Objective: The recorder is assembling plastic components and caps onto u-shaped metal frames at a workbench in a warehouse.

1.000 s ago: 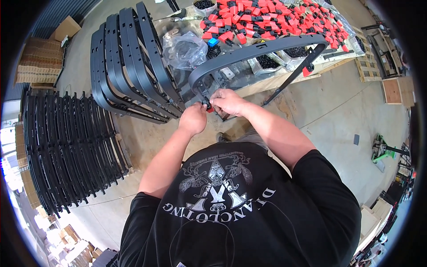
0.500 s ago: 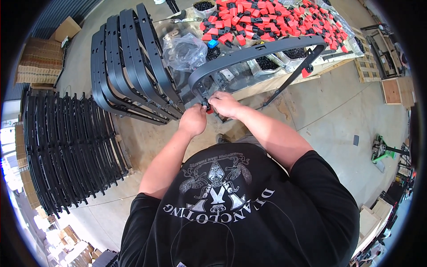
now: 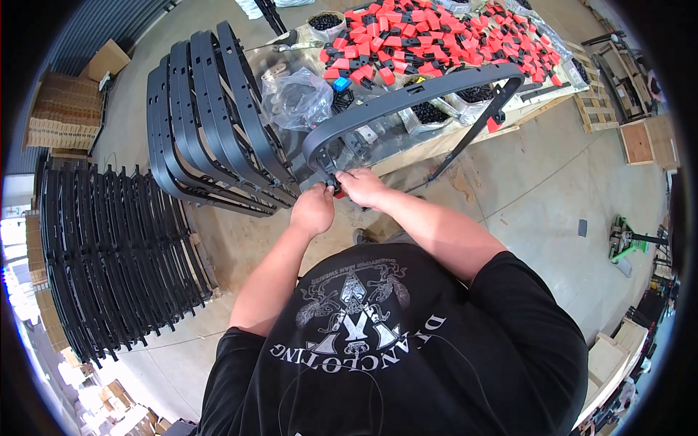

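The fingertips of both hands meet at the near, rounded corner of a curved black frame (image 3: 407, 98), where a small red piece (image 3: 339, 192) shows between them. The left hand (image 3: 313, 211) is curled into a loose fist, knuckles up, its fingers folded under and pressed to the frame's corner; whether they pinch the red piece itself cannot be told. The right hand (image 3: 361, 187) lies just beside it, touching it, fingers bent together and closed down on the same corner from the right. Both forearms run up from the lower edge and converge on that corner, the left one nearly straight, the right one bent in from the shoulder. The frame is a long, bowed strip: from the held corner its long axis runs up and to the right, away from the person, to a far corner from which a thin black leg (image 3: 472, 138) slants back down toward the concrete floor (image 3: 552, 203). Beyond the frame and partly under it stands a worktable (image 3: 436, 142) strewn with red and black clips (image 3: 436, 36) and small tubs of dark parts; a crumpled clear plastic bag (image 3: 294, 98) lies left of the frame's middle. Left of the held corner, a row of like black frames (image 3: 211, 123) leans together, and farther left a larger rack of them (image 3: 109, 254) stands on the floor.
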The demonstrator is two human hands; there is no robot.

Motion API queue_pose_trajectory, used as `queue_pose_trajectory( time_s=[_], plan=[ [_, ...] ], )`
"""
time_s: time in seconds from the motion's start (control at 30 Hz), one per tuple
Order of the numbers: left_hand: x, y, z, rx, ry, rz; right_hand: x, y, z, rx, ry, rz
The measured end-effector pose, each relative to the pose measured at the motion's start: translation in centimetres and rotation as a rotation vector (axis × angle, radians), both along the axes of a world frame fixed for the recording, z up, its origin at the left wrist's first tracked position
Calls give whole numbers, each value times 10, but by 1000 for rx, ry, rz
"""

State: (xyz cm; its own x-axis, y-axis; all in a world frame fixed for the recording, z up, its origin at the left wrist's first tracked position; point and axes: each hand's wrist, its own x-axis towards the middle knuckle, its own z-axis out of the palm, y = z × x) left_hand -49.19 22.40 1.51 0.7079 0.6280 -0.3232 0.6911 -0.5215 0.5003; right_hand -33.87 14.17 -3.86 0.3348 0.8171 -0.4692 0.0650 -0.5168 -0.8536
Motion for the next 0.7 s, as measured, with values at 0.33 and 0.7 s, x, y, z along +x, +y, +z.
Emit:
queue_pose_trajectory(
  time_s=[0.33,0.7],
  plan=[
    [11,0,8,-12,95,-14,-7,0,-6,74,102,-135],
    [12,-1,9,-22,68,-12,0,0,17,21,-6,-17]
  ],
)
